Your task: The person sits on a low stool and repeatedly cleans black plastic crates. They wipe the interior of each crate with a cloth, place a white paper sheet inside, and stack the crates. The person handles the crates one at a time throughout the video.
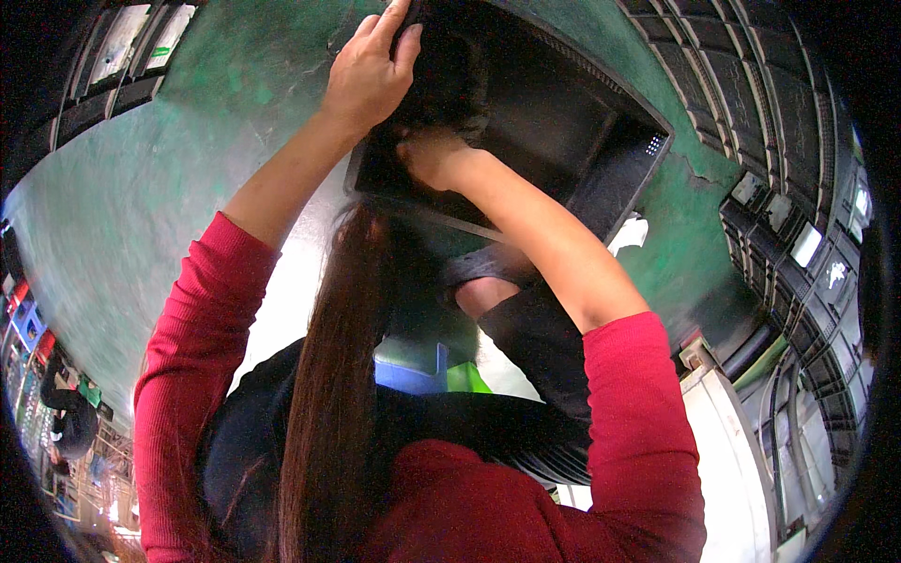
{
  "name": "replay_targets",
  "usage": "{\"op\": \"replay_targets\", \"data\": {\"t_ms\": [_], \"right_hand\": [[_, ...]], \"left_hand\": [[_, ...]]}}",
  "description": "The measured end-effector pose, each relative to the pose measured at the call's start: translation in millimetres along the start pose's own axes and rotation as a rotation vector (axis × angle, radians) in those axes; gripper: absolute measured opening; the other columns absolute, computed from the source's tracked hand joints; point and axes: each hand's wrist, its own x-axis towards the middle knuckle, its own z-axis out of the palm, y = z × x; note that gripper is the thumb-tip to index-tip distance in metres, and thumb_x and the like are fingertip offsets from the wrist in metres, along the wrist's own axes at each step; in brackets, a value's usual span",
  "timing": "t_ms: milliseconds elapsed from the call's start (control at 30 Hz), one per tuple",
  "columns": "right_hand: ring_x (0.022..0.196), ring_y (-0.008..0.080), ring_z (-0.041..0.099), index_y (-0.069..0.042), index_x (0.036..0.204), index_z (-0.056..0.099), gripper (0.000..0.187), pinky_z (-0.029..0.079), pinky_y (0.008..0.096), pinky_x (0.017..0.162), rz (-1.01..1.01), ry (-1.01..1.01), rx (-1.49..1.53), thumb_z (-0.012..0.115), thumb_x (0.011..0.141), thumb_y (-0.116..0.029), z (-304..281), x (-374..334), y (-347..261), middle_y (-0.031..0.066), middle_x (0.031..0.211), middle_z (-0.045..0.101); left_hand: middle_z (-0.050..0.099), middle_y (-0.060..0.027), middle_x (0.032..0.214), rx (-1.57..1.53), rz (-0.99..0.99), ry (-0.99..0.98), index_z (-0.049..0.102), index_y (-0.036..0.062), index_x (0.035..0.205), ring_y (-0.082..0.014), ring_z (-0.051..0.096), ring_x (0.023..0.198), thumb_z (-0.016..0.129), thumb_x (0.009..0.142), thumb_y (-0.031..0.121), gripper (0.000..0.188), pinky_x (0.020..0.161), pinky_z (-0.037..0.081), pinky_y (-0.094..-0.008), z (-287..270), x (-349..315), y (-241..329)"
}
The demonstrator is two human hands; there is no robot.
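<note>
At the top of the view, my left hand has its index finger reaching up past the frame edge and its thumb bent. It closes against something black that I cannot make out. Just below and to the right, my right hand reaches inside the near left part of a black plastic crate. Its fingers are blurred and lost in shadow among dark things, so their grip is hidden. The crate lies tilted in the view, with a row of small holes at its right end.
Around the crate spreads a worn green floor. Stacked black crates line the right side, and more black crates stand at the upper left. A blue plastic thing sits below. A person in dark clothes is at the far left.
</note>
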Motion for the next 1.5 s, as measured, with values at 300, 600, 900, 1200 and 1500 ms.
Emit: {"op": "replay_targets", "data": {"t_ms": [300,600,900,1200,1500], "right_hand": [[0.103,0.0302,0.053,-0.019,0.103,0.071,0.039,0.039,0.0432,0.084,0.235,-0.027,-0.225,0.052,0.074,-0.001,36,-129,67,0.0134,0.112,0.056],[0.097,0.024,0.055,-0.011,0.094,0.067,0.02,0.044,0.0376,0.079,0.531,0.737,-0.613,0.053,0.081,-0.017,-11,-157,116,0.0065,0.101,0.058],[0.091,0.0234,0.059,-0.012,0.089,0.069,0.019,0.04,0.0391,0.074,0.76,0.13,-0.83,0.054,0.08,-0.019,16,-135,140,0.0067,0.095,0.064],[0.096,0.0261,0.061,-0.01,0.092,0.072,0.027,0.035,0.0429,0.09,0.716,-0.153,-0.424,0.051,0.083,-0.025,54,-151,71,0.0146,0.103,0.065],[0.094,0.032,0.065,-0.005,0.094,0.07,0.036,0.052,0.0414,0.077,0.678,-0.185,0.037,0.049,0.083,-0.033,4,-85,16,0.0164,0.102,0.066]], "left_hand": [[0.056,-0.0221,0.097,-0.055,0.045,0.027,0.037,0.0095,0.139,-0.038,0.056,0.086,0.05,0.09,0.013,0.05,0.077,0.045,-0.0405,4,-1,-2],[0.06,-0.0186,0.109,0.057,0.051,0.032,0.039,0.0207,0.14,-0.0338,0.061,0.099,0.05,0.094,0.02,0.047,0.085,0.047,-0.0391,15,-1,-12],[0.055,-0.0233,0.096,0.003,0.077,0.036,0.038,0.0095,0.139,-0.0395,0.055,0.087,0.049,0.091,0.012,0.049,0.077,0.045,-0.0412,6,-1,1],[0.055,-0.0225,0.094,0.004,0.054,0.071,0.039,0.0127,0.139,-0.0394,0.056,0.087,0.05,0.091,0.013,0.049,0.076,0.045,-0.0423,7,-5,3],[0.058,-0.0215,0.101,0.051,-0.04,0.029,0.039,0.0165,0.139,-0.0368,0.058,0.092,0.051,0.091,0.016,0.049,0.081,0.046,-0.0411,14,-5,-5]]}}
